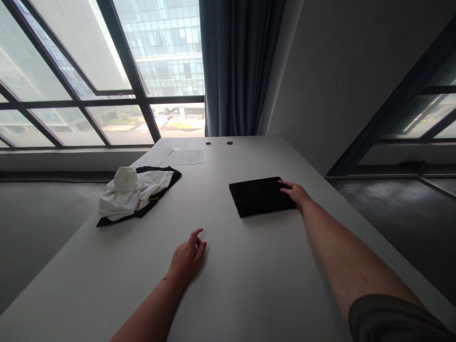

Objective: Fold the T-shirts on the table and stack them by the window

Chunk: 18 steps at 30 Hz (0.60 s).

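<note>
A flat black rectangle, which looks like neatly folded cloth, lies on the white table right of the middle. My right hand rests at its right edge, with fingers stretched over the top surface; the underside of the hand is hidden. To the left and nearer, my left hand is over the bare tabletop. Its index finger points forward and the thumb is apart, with nothing held; the other fingers are partly curled. Neither hand touches the crumpled white cloth, which lies on a black cloth at the left edge.
Papers with faint print lie at the table's far left. Two round holes sit near the far edge. Beyond stand large windows, a blue curtain and a grey wall. Grey floor borders the table.
</note>
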### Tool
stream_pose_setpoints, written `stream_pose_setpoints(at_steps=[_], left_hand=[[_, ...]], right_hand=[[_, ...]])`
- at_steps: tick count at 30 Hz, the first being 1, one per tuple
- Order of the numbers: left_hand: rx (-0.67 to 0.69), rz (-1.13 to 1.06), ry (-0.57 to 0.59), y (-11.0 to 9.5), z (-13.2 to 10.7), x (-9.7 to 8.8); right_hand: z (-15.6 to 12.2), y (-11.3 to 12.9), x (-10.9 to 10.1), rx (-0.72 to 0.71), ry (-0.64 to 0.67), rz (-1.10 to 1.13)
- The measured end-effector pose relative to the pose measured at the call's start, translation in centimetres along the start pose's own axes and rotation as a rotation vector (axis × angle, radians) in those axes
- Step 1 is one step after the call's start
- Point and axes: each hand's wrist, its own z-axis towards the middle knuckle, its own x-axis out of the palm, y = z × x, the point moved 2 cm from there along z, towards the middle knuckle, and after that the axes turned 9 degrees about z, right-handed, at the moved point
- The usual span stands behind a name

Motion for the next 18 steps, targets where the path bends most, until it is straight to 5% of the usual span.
stream_pose_setpoints(at_steps=[4, 7, 12, 18], left_hand=[[0.023, 0.002, -0.013, 0.1, 0.3, 0.2], [0.032, 0.008, -0.025, 0.2, 0.5, 0.4], [0.050, 0.013, -0.046, 0.1, 0.8, 0.4], [0.050, 0.008, -0.029, -0.1, 0.8, 0.1]], right_hand=[[3.5, -1.3, -3.6, -0.028, -0.515, -0.222], [4.8, -1.8, -5.5, 0.041, -0.723, -0.315], [5.6, -2.2, -6.7, 0.133, -0.877, -0.348], [5.3, -2.8, -6.5, 0.098, -0.883, -0.403]])
